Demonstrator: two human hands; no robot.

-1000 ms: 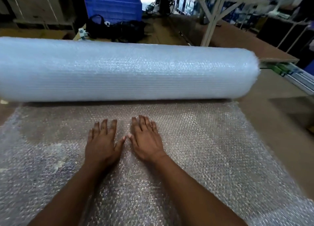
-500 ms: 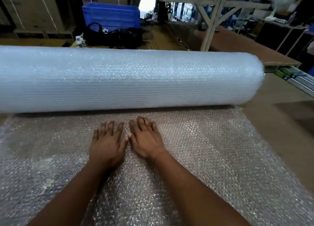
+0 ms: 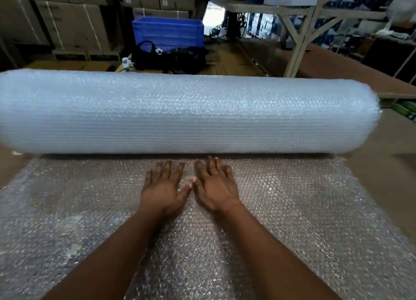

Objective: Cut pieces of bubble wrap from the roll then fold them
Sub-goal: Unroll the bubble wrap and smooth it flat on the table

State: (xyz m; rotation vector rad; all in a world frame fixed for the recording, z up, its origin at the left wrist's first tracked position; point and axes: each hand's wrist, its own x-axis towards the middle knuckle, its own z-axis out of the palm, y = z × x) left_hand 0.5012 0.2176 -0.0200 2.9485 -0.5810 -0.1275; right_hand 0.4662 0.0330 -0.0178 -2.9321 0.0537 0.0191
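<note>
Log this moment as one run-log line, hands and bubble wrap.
left hand: flat on unrolled sheet | right hand: flat on sheet | roll: just beyond fingertips | no cut visible

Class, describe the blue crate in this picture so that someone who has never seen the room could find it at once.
Start from the big bubble wrap roll lying across the table and look past it to the floor behind. There, beyond a heap of black bags and beside stacked cardboard boxes, stands the blue crate. It is the only bright blue, ribbed plastic thing among brown cartons.
</note>
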